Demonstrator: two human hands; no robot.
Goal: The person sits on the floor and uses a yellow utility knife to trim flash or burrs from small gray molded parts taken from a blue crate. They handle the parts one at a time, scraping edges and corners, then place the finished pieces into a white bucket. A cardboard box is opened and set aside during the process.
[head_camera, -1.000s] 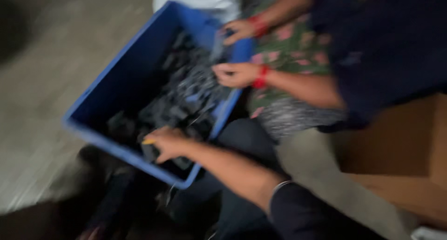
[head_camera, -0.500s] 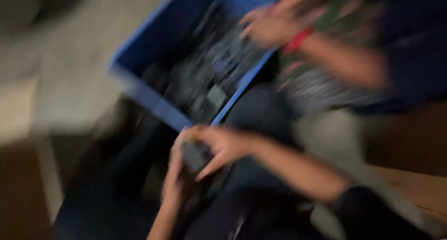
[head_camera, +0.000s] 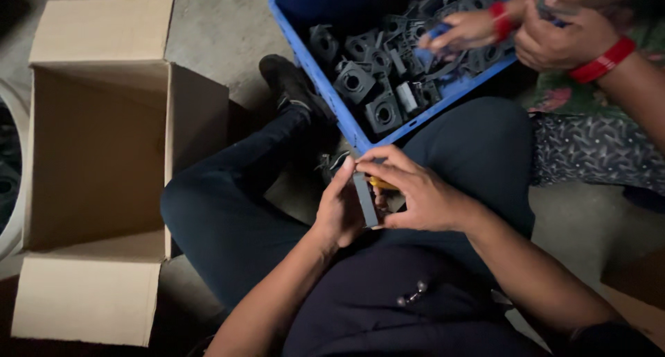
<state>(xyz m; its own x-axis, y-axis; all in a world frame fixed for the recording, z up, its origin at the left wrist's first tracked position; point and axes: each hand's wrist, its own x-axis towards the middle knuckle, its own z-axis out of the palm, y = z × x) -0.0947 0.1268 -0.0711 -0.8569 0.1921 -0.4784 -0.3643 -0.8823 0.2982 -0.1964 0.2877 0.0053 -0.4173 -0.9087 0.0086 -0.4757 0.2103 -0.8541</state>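
A flat dark grey plastic part (head_camera: 365,199) stands on edge above the person's lap, pinched between both hands; the left hand (head_camera: 341,208) cups one face, the right hand (head_camera: 415,194) closes over the other and also hides something yellow (head_camera: 382,184) (what it is cannot be told); the part looks stiff and light, best held by its edges; just beyond sits a blue crate (head_camera: 313,66) of similar parts; a co-worker's hands (head_camera: 526,31) reach in; an open cardboard box (head_camera: 97,163) stands to the left
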